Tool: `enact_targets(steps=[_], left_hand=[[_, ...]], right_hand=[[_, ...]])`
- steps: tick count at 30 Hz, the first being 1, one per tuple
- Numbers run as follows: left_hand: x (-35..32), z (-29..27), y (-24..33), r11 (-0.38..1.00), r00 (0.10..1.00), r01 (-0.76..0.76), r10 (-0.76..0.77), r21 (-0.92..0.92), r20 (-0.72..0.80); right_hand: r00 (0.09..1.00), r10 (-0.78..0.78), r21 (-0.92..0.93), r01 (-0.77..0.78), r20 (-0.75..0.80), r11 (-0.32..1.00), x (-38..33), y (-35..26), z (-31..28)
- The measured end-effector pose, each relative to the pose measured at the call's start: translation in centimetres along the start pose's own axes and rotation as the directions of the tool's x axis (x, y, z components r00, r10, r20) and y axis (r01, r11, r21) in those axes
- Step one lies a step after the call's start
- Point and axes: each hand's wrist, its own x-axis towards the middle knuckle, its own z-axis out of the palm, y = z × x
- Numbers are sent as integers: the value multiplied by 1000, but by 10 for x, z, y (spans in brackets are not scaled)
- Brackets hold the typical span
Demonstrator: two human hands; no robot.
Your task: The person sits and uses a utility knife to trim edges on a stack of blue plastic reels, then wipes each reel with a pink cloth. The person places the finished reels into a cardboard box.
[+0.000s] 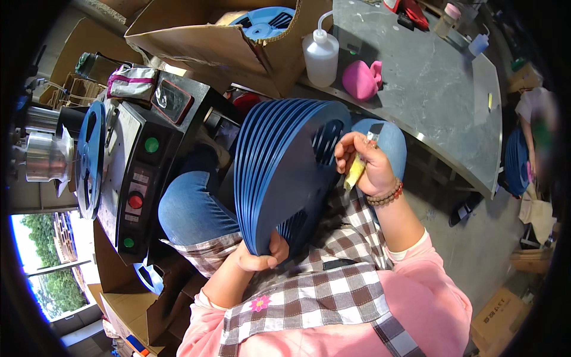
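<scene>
A stack of dark blue plastic reels stands tilted on edge in my lap, between my knees. My left hand is closed round the lower rim of the stack, thumb on the near face. On the right, my right hand is raised beside the reels with its fingers curled. In it is a slim yellow strip-like object, whose exact kind I cannot make out. A window-like opening in the nearest reel shows beside that hand.
At left, a machine with a button panel carries a mounted blue reel. A cardboard box stands ahead. The grey table holds a squeeze bottle and a pink object. Another person is at far right.
</scene>
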Motion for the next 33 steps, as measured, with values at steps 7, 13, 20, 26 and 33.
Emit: enact_targets(steps=[7, 13, 20, 26, 33], left_hand=[[-3, 4, 2, 937, 989, 111, -137, 331, 56], [-4, 4, 3, 923, 984, 138, -169, 358, 57], [-4, 0, 2, 906, 976, 134, -192, 402, 107], [-4, 4, 2, 909, 982, 133, -175, 395, 74], [-7, -2, 2, 986, 996, 15, -29, 167, 83]], right_hand=[[999, -32, 2, 32, 11, 999, -12, -5, 3], [998, -51, 38, 49, 41, 998, -19, -3, 0], [998, -49, 33, 48, 47, 998, -21, -3, 1], [996, -70, 32, 69, 51, 997, -22, -5, 3], [994, -69, -80, 76, 86, 994, -19, -16, 15]])
